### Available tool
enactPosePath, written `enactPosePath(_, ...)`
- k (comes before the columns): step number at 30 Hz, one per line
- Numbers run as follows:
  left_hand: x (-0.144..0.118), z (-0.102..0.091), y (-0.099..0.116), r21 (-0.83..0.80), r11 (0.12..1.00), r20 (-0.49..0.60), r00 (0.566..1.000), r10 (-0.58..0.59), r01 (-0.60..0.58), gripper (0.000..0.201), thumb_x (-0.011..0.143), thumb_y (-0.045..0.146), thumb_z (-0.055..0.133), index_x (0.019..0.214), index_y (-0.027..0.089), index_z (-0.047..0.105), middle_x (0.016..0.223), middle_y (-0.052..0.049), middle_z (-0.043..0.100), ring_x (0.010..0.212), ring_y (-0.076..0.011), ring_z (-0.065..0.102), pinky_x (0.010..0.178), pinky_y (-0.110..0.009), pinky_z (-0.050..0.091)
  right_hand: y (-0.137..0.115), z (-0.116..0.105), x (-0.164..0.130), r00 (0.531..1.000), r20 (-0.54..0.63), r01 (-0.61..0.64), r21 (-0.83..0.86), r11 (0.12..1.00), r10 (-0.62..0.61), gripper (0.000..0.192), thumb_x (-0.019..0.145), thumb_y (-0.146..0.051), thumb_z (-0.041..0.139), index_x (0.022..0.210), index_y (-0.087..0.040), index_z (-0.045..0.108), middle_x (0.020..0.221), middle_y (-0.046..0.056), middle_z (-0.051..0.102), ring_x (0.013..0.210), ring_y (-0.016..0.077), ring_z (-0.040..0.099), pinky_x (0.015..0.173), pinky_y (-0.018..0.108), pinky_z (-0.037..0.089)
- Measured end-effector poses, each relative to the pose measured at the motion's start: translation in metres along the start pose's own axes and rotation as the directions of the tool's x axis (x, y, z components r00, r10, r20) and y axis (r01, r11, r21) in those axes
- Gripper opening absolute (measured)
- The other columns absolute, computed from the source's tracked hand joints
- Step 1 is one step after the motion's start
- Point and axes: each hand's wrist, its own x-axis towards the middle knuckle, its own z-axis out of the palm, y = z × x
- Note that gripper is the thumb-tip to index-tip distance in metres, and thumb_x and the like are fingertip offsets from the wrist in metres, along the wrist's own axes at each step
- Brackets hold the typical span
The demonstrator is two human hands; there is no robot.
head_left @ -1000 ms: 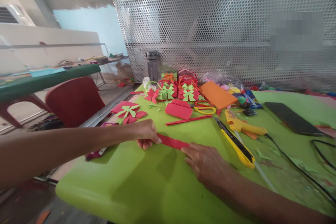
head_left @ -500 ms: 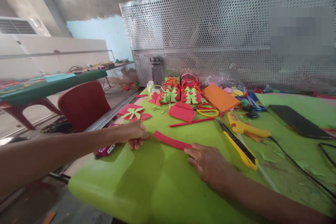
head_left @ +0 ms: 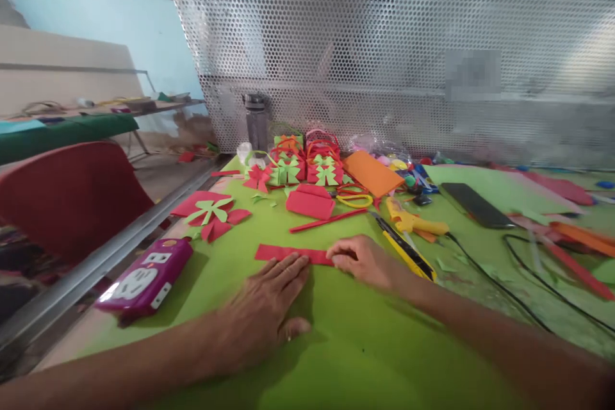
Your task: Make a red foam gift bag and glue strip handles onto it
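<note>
A flat red strip (head_left: 276,252), like foam sheet or thick paper, lies crosswise on the green table covering (head_left: 225,339). My left hand (head_left: 271,307) rests with outstretched fingers, its fingertips pressing the strip's lower edge near the middle. At the strip's right end, my right hand (head_left: 362,262) is closed with thumb and fingers pinching it. Just beyond lie a folded red piece (head_left: 310,201) and a thin red strip (head_left: 327,221). A yellow box cutter (head_left: 403,250) is close to my right hand, partly behind the wrist.
A purple power strip (head_left: 148,278) sits at the left edge. A yellow glue gun (head_left: 416,221) with a black cable, a phone (head_left: 475,205) and an orange sheet (head_left: 373,173) lie on the right. Small red bags (head_left: 324,170), scissors (head_left: 355,200) and a bottle (head_left: 257,122) stand or lie behind.
My left hand has come from the left onto the strip and spread its fingers. The strip now lies straighter, with my right hand still at its right end. The view has turned right.
</note>
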Motion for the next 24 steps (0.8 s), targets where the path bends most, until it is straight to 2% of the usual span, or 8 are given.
enactPosePath(2,-0.001,0.006,-0.004,-0.014,1.0,-0.045,0.999,0.017,-0.018,0.069,0.087,0.056,0.035,0.139,0.011,0.028,0.145,-0.017,0.027,0.135,-0.0285,0.022,0.109,-0.045,0.026,0.0,-0.003,0.006,0.998,0.033,-0.055,-0.014,0.998,0.055,0.025,0.081,-0.021,0.041,0.084,-0.013,0.064,0.066,0.0,0.061,0.056,0.0092,0.051,0.049,0.018,0.035)
enactPosePath(5,-0.003,0.014,-0.006,0.017,0.999,-0.133,0.99,0.049,-0.047,0.073,0.085,0.059,0.035,0.14,0.012,0.027,0.145,-0.015,0.029,0.135,-0.0288,0.023,0.109,-0.045,0.026,-0.007,-0.003,0.017,0.992,0.05,-0.107,-0.092,0.99,0.112,0.02,0.075,-0.025,0.047,0.064,-0.014,0.06,0.053,-0.003,0.051,0.05,0.0081,0.044,0.045,0.019,0.028)
enactPosePath(8,-0.005,0.02,-0.006,0.065,0.996,-0.186,0.98,0.072,-0.061,0.074,0.084,0.06,0.036,0.139,0.011,0.029,0.144,-0.015,0.031,0.134,-0.0292,0.024,0.109,-0.043,0.027,-0.022,-0.002,0.03,0.98,0.067,-0.17,-0.195,0.966,0.186,0.027,0.068,-0.03,0.055,0.046,-0.016,0.049,0.043,-0.005,0.037,0.046,0.0079,0.036,0.043,0.022,0.021)
enactPosePath(10,-0.006,0.023,-0.006,0.103,0.992,-0.214,0.973,0.089,-0.068,0.076,0.083,0.062,0.035,0.138,0.009,0.031,0.143,-0.017,0.032,0.134,-0.0299,0.025,0.108,-0.042,0.03,-0.033,-0.003,0.038,0.966,0.097,-0.21,-0.247,0.946,0.24,0.032,0.065,-0.032,0.058,0.041,-0.017,0.044,0.04,-0.006,0.032,0.044,0.0078,0.033,0.043,0.023,0.02)
enactPosePath(14,-0.006,0.029,-0.008,0.213,0.974,-0.35,0.924,0.152,-0.079,0.077,0.082,0.066,0.032,0.133,0.009,0.039,0.137,-0.017,0.043,0.13,-0.0296,0.034,0.104,-0.041,0.036,-0.044,-0.01,0.047,0.921,0.198,-0.276,-0.28,0.919,0.336,0.032,0.063,-0.035,0.061,0.043,-0.018,0.044,0.04,-0.006,0.035,0.041,0.0072,0.033,0.04,0.022,0.022)
enactPosePath(17,-0.004,0.033,-0.013,0.295,0.951,-0.448,0.865,0.225,-0.094,0.075,0.081,0.068,0.032,0.125,0.009,0.049,0.126,-0.016,0.055,0.122,-0.0287,0.046,0.098,-0.038,0.041,-0.041,-0.015,0.046,0.88,0.252,-0.333,-0.275,0.902,0.402,0.029,0.063,-0.037,0.06,0.045,-0.018,0.046,0.041,-0.005,0.041,0.039,0.0079,0.037,0.038,0.022,0.026)
enactPosePath(19,-0.003,0.035,-0.015,0.317,0.944,-0.488,0.837,0.248,-0.095,0.073,0.081,0.067,0.034,0.123,0.01,0.05,0.124,-0.015,0.057,0.119,-0.0275,0.049,0.097,-0.037,0.042,-0.035,-0.018,0.043,0.857,0.27,-0.37,-0.269,0.889,0.439,0.027,0.064,-0.035,0.059,0.047,-0.018,0.048,0.043,-0.004,0.046,0.039,0.0082,0.04,0.038,0.021,0.029)
enactPosePath(24,-0.004,0.035,-0.018,0.331,0.938,-0.463,0.848,0.259,-0.106,0.075,0.08,0.065,0.041,0.129,0.008,0.044,0.134,-0.017,0.047,0.127,-0.0284,0.04,0.099,-0.036,0.04,-0.015,-0.03,0.027,0.845,0.252,-0.402,-0.281,0.872,0.471,0.025,0.067,-0.032,0.056,0.049,-0.017,0.052,0.049,-0.002,0.053,0.045,0.0081,0.046,0.041,0.019,0.032)
